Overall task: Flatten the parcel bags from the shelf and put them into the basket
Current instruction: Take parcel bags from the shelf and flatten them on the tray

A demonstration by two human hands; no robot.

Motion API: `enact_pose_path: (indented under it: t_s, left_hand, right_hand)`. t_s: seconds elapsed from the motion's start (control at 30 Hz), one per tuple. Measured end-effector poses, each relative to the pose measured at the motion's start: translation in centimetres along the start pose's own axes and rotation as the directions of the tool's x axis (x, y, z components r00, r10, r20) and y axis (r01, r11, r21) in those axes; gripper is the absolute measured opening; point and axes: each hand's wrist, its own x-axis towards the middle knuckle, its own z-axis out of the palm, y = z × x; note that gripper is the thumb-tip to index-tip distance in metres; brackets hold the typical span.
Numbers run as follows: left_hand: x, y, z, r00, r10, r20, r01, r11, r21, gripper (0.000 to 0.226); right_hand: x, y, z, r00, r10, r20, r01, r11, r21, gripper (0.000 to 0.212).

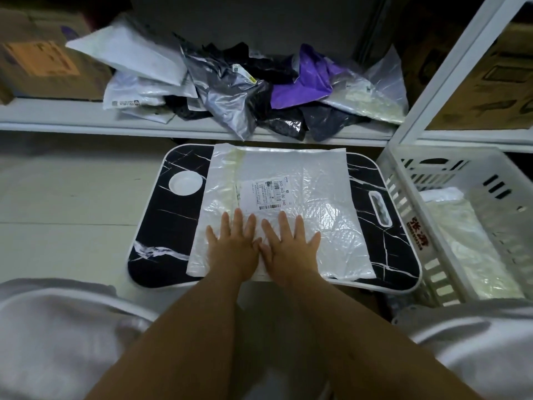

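Note:
A white parcel bag with a shipping label lies spread flat on a black marble-patterned lap table. My left hand and my right hand press side by side on the bag's near half, fingers straight and spread. On the white shelf behind the table sits a heap of crumpled parcel bags in white, silver, black and purple. A white slatted basket stands at the right and holds a flattened pale bag.
Cardboard boxes stand on the shelf at the far left, and more sit behind a white shelf post at the right. The lap table has a round white cup recess and a slot handle. My grey sleeves fill the bottom corners.

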Motion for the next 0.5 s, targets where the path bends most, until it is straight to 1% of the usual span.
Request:
enact_pose_path:
  t_s: [0.07,0.13,0.17,0.2,0.27,0.33,0.37,0.43,0.47,0.5]
  left_hand:
    - [0.1,0.4,-0.7,0.997,-0.015,-0.072,0.016,1.0,0.018,0.051]
    - [0.7,1.0,-1.6,0.978,-0.022,-0.208,0.027,0.999,0.019,0.038]
    - [1.4,1.4,-2.1,0.967,-0.018,-0.254,0.022,1.0,0.012,0.035]
    - [2.0,1.6,-2.5,0.963,-0.018,-0.268,0.021,1.0,0.009,0.036]
    - [3.7,2.0,-3.4,0.969,-0.008,-0.248,0.019,0.999,0.041,0.04]
    - [5.2,2.3,-3.8,0.976,0.026,-0.215,-0.006,0.996,0.093,0.043]
    - [5.9,2.4,-3.7,0.981,0.042,-0.188,-0.023,0.995,0.098,0.045]
    - [6.8,2.5,-3.2,0.99,0.057,-0.13,-0.049,0.997,0.064,0.05]
    - [7.2,2.5,-2.8,0.993,0.053,-0.104,-0.05,0.998,0.033,0.053]
    - [7.3,2.4,-2.5,0.995,0.05,-0.087,-0.05,0.999,0.008,0.056]
  right_hand:
    - [0.3,0.0,-0.7,1.0,-0.001,0.001,0.001,1.0,-0.015,0.059]
    - [1.2,0.1,-1.9,0.997,-0.025,-0.069,0.022,0.999,-0.042,0.058]
    - [2.1,0.4,-2.7,0.992,-0.036,-0.119,0.03,0.998,-0.052,0.055]
    - [2.8,0.7,-3.4,0.986,-0.044,-0.16,0.033,0.997,-0.068,0.05]
    - [4.9,1.7,-4.8,0.977,-0.059,-0.204,0.034,0.992,-0.122,0.039]
    - [6.4,2.9,-5.3,0.98,-0.059,-0.191,0.035,0.991,-0.129,0.04]
    - [7.0,3.5,-5.1,0.988,-0.045,-0.146,0.03,0.994,-0.104,0.047]
    - [7.4,4.5,-4.2,0.999,0.001,-0.033,-0.002,0.999,-0.032,0.069]
    - [7.6,4.8,-3.5,1.0,0.027,0.01,-0.027,1.0,0.006,0.077]
    - [7.5,5.1,-2.9,0.998,0.046,0.036,-0.047,0.998,0.034,0.081]
